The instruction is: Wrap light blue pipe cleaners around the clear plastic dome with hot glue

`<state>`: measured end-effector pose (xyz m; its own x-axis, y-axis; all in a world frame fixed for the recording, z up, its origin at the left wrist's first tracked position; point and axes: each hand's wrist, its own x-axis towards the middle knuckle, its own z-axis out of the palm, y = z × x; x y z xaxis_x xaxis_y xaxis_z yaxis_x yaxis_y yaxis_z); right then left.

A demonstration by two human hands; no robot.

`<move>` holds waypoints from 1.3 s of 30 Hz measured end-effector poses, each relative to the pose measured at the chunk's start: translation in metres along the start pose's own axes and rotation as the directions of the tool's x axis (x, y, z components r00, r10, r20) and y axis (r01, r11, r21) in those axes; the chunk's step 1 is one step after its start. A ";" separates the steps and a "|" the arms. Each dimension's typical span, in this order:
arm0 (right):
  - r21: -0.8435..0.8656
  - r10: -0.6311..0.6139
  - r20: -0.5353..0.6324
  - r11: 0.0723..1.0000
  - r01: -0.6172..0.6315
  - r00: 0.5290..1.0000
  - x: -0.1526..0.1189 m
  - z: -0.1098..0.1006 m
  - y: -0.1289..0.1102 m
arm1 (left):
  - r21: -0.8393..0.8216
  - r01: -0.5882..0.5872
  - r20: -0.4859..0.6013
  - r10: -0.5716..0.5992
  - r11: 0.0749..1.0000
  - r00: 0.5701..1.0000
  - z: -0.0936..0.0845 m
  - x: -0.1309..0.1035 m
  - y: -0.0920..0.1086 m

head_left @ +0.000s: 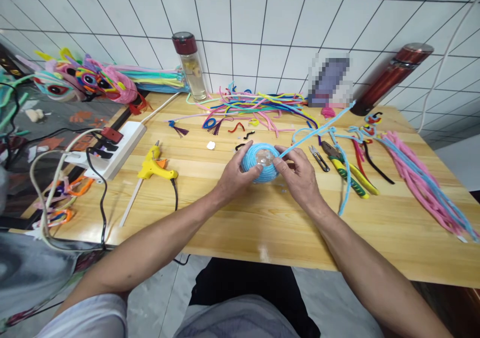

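Note:
A round form [263, 148] wrapped in coils of light-blue pipe cleaner sits between my two hands, over the middle of the table. A clear, shiny patch shows uncovered on the side facing me. My left hand [240, 172] grips the left side, its thumb on the patch's edge. On the right, my right hand [299, 175] pinches the loose blue pipe cleaner [317, 132] where it meets the coils; the strand runs up and right. Past that hand lie small snips [319, 158] and green-and-yellow pliers [347, 170].
A yellow glue gun [154, 165] and a white power strip [119, 153] lie on the left. Behind are mixed pipe cleaners [247, 105], a glass bottle [192, 68] and a leaning red flask [393, 78]. Pink pipe cleaners [420, 183] lie right; colourful figures [101, 80] sit back left.

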<state>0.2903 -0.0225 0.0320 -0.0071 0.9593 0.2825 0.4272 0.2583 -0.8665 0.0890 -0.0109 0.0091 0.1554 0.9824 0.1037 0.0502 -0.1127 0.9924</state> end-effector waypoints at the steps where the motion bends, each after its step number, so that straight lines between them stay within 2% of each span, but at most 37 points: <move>1: 0.001 -0.003 0.001 1.000 0.003 1.000 0.000 0.000 0.000 | 0.001 0.001 0.005 -0.001 1.000 1.000 0.000 0.000 0.000; 21: -0.031 -0.018 0.000 0.999 0.018 1.000 -0.001 0.000 -0.002 | 0.023 -0.005 0.079 0.003 1.000 0.997 -0.003 -0.005 0.008; 26: -0.050 -0.028 0.004 0.998 0.028 1.000 -0.002 0.001 -0.002 | 0.050 0.000 0.054 -0.003 0.999 0.999 -0.001 -0.004 0.003; 39: -0.036 -0.022 -0.007 0.999 0.022 1.000 0.001 -0.001 0.001 | 0.068 -0.052 0.099 0.045 0.996 0.994 -0.004 0.001 0.001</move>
<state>0.2919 -0.0210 0.0315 -0.0101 0.9525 0.3043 0.4596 0.2747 -0.8446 0.0852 -0.0094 0.0104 0.2545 0.9567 0.1410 0.1094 -0.1733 0.9788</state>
